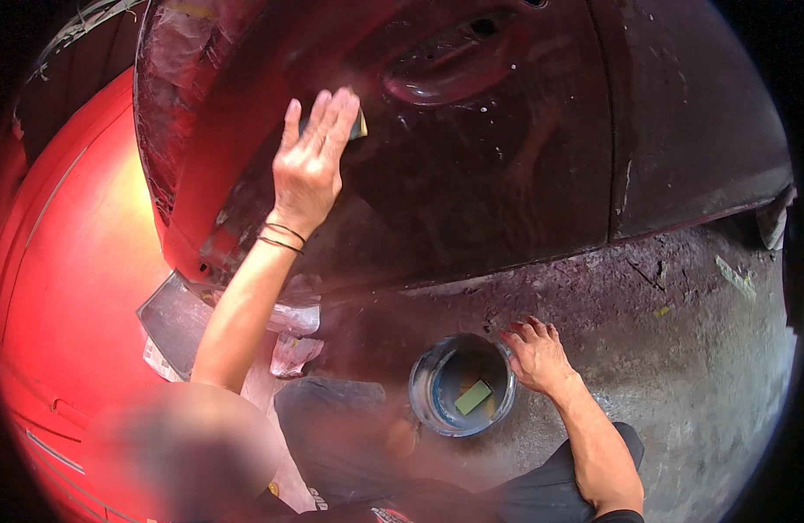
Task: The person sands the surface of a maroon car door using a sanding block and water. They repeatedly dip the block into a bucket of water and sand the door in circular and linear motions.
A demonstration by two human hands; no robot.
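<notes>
My left hand (310,161) lies with its fingers stretched over a small dark sanding pad with a yellowish edge (359,124), pressed to a dark, glossy car door (472,183). The fingers cover most of the pad. The hand is left of and a little below the recessed door handle (446,61). My right hand (536,356) hangs beside a round bucket (418,394), its fingers bent a little, apart and close to the rim; whether they touch it I cannot tell. A green rectangular block (473,397) is inside the bucket, in what looks like murky water.
A bright red car panel (71,253) curves along the left. Below the door's left end are a grey flat sheet (177,318) and crumpled plastic (296,353). Rough, stained concrete floor (681,349) extends to the right. A blurred patch hides the lower left.
</notes>
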